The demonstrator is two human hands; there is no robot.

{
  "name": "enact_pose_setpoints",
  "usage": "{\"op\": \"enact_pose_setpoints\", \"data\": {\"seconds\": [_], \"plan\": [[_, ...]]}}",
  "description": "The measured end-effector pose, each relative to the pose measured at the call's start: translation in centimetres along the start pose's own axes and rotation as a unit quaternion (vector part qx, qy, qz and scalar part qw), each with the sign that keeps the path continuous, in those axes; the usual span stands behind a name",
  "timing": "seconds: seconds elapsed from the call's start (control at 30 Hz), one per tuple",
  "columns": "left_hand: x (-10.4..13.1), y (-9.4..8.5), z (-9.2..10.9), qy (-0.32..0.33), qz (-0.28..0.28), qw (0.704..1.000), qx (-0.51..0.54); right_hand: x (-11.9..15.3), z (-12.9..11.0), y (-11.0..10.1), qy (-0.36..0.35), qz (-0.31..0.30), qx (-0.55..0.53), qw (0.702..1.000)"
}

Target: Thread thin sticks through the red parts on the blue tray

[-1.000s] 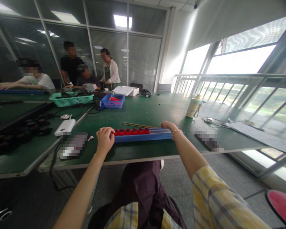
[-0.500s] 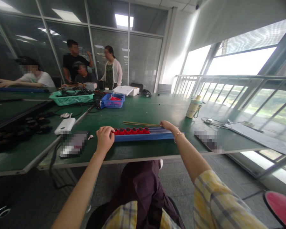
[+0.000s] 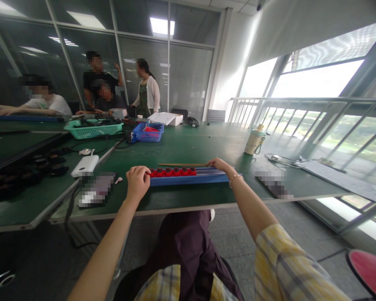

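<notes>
A long blue tray [image 3: 188,179] lies across the table in front of me, with a row of several red blocks [image 3: 176,172] with dark tops in its left part. Curled round the tray's left end is my left hand [image 3: 138,180], its fingertips by the leftmost red block. My right hand [image 3: 219,164] reaches over the tray's right part, closed on the right end of thin golden sticks [image 3: 181,164]. These sticks run leftward just behind the tray, roughly parallel to it. The fingertips of my right hand are too small to make out clearly.
Phones lie left [image 3: 98,190] and right [image 3: 274,185] of the tray. Behind are a green basket [image 3: 94,131], a blue basket [image 3: 148,136] and a bottle [image 3: 255,142]. A white power bank [image 3: 85,166] sits at left. Several people are across the room.
My right hand has shifted slightly left with the golden sticks, which now lie closer together and more level. My left hand and the tray have hardly moved.
</notes>
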State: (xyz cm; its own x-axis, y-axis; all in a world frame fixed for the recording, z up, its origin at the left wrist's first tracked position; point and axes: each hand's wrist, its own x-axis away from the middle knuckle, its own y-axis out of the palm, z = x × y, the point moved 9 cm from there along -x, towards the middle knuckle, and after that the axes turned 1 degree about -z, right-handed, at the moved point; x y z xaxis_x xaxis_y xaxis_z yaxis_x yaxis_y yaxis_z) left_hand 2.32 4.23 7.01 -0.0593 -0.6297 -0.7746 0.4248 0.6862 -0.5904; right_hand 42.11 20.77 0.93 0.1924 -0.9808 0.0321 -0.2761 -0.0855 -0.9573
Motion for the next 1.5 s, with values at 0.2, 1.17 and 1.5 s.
{"op": "enact_pose_setpoints", "data": {"seconds": [0.2,1.17,1.5], "plan": [[0.0,0.0,-0.1,0.004,0.006,1.000,0.001,-1.1,0.6,0.3,-0.040,0.027,-0.057,0.997],[0.0,0.0,0.3,0.009,-0.005,1.000,-0.014,10.7,-2.2,-5.6,-0.029,0.544,0.094,0.833],[0.0,0.1,0.5,0.012,0.001,1.000,-0.019,13.9,-3.1,-4.6,-0.071,0.580,-0.021,0.812]]}}
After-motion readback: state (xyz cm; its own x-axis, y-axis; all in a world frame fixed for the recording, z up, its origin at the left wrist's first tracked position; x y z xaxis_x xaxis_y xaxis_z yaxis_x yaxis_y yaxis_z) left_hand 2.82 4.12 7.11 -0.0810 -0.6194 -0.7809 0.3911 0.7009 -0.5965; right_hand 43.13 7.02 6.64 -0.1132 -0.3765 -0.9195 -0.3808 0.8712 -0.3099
